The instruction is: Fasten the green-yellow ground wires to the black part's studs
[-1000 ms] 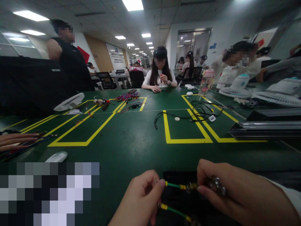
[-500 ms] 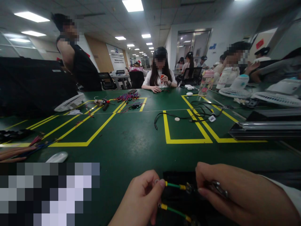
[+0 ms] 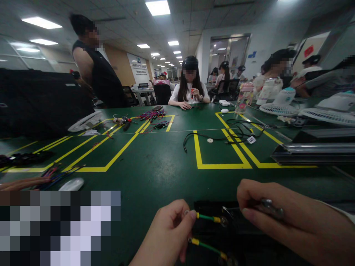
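Observation:
My left hand [image 3: 169, 231] is closed, thumb and finger pinching the ring terminal at the near end of a short green wire [image 3: 206, 217] with yellow sleeves. The wire's other end meets a dark flat piece [image 3: 208, 205] at a round metal fitting [image 3: 223, 221]. Below it, a second green wire [image 3: 209, 247] with yellow sleeves runs to the same dark piece, its ring end beside my left fingers. My right hand [image 3: 280, 218], to the right of the fitting, is closed around a shiny metal tool [image 3: 273, 208] whose kind I cannot make out.
Black cables [image 3: 235, 129] and a pink-capped bottle [image 3: 244, 98] lie or stand ahead right, near fans [image 3: 280, 105] and metal-edged black bars [image 3: 313, 149]. Bundled wires [image 3: 152, 114] lie further back. A co-worker [image 3: 191, 88] sits opposite; another person's hand [image 3: 24, 184] is at left.
My right hand has moved right and slightly up with the metal tool, away from the fitting. My left hand keeps its pinch on the wire terminal.

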